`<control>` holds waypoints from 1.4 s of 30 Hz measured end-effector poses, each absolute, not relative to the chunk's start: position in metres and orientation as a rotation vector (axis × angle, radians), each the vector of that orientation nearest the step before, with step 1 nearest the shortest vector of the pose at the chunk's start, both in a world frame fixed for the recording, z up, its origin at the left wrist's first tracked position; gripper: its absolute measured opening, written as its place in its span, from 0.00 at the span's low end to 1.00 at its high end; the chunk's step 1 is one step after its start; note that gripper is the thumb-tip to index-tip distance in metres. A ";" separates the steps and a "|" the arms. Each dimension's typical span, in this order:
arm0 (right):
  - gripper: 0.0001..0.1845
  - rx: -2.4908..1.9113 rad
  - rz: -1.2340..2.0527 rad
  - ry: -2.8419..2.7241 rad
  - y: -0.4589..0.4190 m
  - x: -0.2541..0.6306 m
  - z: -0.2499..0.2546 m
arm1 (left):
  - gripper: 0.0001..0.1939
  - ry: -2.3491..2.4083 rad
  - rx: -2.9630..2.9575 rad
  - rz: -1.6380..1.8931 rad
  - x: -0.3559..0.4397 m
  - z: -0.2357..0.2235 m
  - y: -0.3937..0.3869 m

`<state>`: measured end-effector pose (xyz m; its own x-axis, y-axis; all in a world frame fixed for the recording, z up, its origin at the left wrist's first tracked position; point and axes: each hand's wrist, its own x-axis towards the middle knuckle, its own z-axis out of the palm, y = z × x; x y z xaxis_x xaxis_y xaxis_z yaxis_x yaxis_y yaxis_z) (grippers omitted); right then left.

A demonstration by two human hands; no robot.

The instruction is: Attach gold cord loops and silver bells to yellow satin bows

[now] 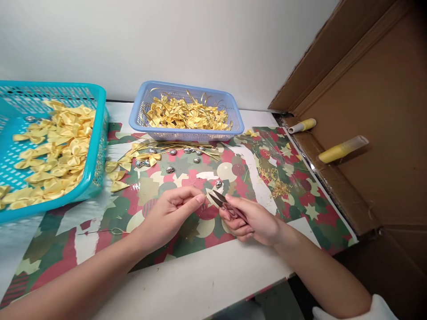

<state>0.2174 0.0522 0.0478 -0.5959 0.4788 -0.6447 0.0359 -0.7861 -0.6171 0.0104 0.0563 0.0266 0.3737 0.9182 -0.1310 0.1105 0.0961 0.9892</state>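
Observation:
My right hand (255,220) grips a pair of thread snips (220,200), whose two dark pointed blades are spread apart and aim left. Facing them, my left hand (173,213) is closed in a pinch, thumb against the curled fingers; what it holds, if anything, is too small to make out. Its thumb tip lies just left of the blades. A small silver bell (218,183) rests on the table just beyond the blades. Several more bells (170,169) and loose yellow ribbon bows (117,175) lie farther back, beside a bundle of gold ties (180,145).
A turquoise basket (95,155) of yellow bows stands at left. Behind the work area is a blue basket (187,133) with bows and gold ties. Gold clippings (280,186) lie at right, near a cardboard wall (373,102) holding two yellow tubes (343,150). A wire tool (115,231) lies at left.

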 end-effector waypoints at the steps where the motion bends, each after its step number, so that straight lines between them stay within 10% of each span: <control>1: 0.24 -1.241 2.452 -0.872 0.052 0.217 0.047 | 0.14 1.020 1.346 0.790 0.011 0.027 0.056; 33: 0.22 -1.064 2.341 -0.769 0.052 0.210 0.037 | 0.17 1.050 1.423 0.681 0.011 0.031 0.056; 42: 0.20 -1.368 1.123 -2.033 0.045 0.207 0.032 | 0.13 1.039 1.019 1.019 0.008 0.016 0.061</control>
